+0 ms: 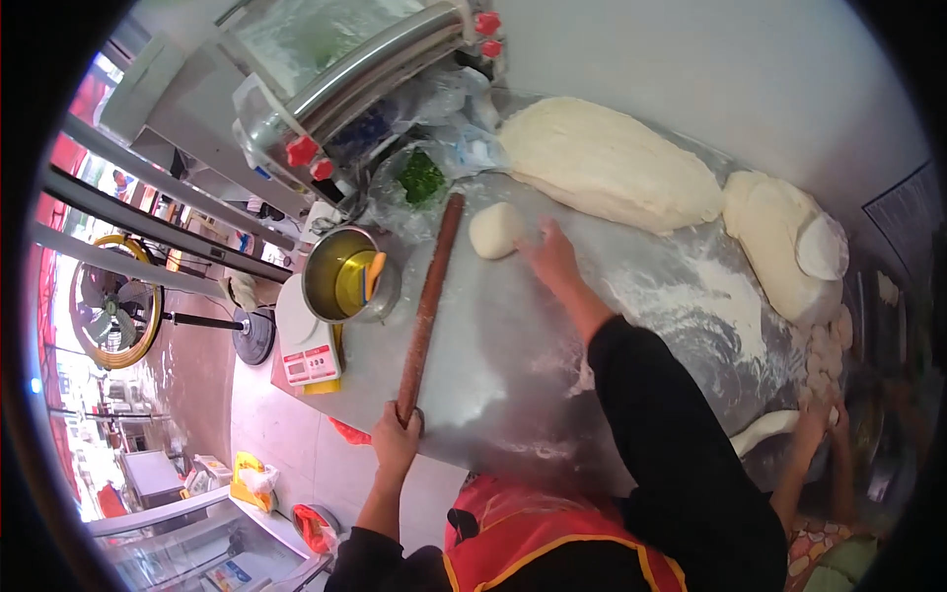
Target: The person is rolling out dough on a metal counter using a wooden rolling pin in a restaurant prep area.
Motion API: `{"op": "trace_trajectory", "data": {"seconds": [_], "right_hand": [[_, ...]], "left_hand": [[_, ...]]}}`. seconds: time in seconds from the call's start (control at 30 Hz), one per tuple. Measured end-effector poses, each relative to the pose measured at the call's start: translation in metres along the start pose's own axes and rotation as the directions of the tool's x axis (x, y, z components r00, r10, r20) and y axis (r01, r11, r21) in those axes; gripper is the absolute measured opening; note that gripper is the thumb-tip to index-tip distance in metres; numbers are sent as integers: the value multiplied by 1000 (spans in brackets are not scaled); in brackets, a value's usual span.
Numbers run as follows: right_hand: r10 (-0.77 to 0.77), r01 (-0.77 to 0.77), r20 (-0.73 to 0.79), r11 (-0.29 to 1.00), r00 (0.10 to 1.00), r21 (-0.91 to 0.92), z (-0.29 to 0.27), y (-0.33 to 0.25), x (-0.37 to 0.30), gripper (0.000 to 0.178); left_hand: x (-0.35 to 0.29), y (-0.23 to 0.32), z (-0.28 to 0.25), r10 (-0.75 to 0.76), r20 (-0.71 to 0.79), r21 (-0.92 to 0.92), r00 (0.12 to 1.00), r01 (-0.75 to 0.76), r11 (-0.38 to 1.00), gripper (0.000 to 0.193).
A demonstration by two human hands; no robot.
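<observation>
My left hand [397, 440] is closed around the near end of a long brown wooden rolling pin [432, 301], which lies slanted across the metal worktop [493, 355]. A smooth, pale dough ball [495, 231] sits to the right of the pin's far part. Beside that ball is my right hand [551, 259], its fingers apart and reaching toward it; whether a fingertip touches the dough I cannot tell. Behind it lies a large slab of dough [617, 163], with another dough mass [774, 242] to its right. White flour [705, 306] is smeared over the right side of the worktop.
At the left stand a metal pot [340, 276] of yellow liquid and a white kitchen scale [308, 340]. Chopped greens [421, 178] sit in a plastic bag below a roller machine [370, 69]. Another person's hands [821, 419] handle dough at the right edge.
</observation>
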State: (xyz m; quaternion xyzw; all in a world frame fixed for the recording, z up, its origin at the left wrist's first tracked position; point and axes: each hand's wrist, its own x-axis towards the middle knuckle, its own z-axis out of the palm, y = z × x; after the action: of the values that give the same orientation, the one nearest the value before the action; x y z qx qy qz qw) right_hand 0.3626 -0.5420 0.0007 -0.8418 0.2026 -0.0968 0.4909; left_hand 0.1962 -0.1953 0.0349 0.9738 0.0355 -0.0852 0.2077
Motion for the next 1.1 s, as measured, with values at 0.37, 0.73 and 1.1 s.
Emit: {"op": "trace_trajectory", "data": {"seconds": [0.37, 0.73, 1.1], "right_hand": [[22, -144, 291, 903, 956, 405, -68, -20, -37, 44], [206, -239, -282, 967, 937, -84, -142, 91, -172, 59], [-45, 33, -71, 986, 996, -162, -84, 76, -217, 63]], "left_hand": [[27, -6, -11, 89, 40, -16, 995, -89, 996, 26], [42, 9, -7, 342, -199, 148, 918, -316, 937, 45], [7, 165, 109, 671, 172, -353, 721, -591, 725, 55]]}}
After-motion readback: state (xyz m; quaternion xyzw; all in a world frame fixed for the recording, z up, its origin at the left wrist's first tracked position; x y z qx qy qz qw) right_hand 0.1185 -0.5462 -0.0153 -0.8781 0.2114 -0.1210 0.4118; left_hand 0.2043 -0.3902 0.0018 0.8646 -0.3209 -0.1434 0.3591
